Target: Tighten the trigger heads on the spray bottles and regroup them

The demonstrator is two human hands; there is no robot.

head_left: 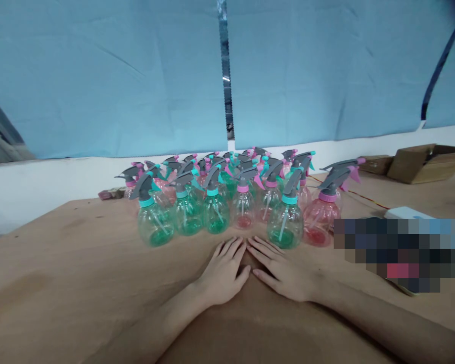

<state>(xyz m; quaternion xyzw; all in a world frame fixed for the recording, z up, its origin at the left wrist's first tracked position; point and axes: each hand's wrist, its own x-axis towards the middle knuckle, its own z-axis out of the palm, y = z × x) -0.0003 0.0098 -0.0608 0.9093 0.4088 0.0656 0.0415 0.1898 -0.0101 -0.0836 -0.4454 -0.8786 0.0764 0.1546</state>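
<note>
Both palms rest flat on the wooden table [79, 283], fingertips almost meeting. My left hand [225, 270] has its fingers stretched out and holds nothing. Spread the same way, my right hand [284, 270] is empty too, its fingers just in front of a green spray bottle with a turquoise collar [286, 225]. Several clear spray bottles stand upright in a cluster beyond the hands. At the left front is another green bottle [155, 225]; a pink-based bottle [244, 208] stands mid-row, and one with a red base [320, 220] is at the right end. Those at the back are partly hidden.
An open cardboard box [417, 164] lies at the back right. A white-and-blue box [409, 213] and a pixelated area are at the right. A thin cable [367, 199] runs behind them. Blue sheeting [136, 76] covers the wall.
</note>
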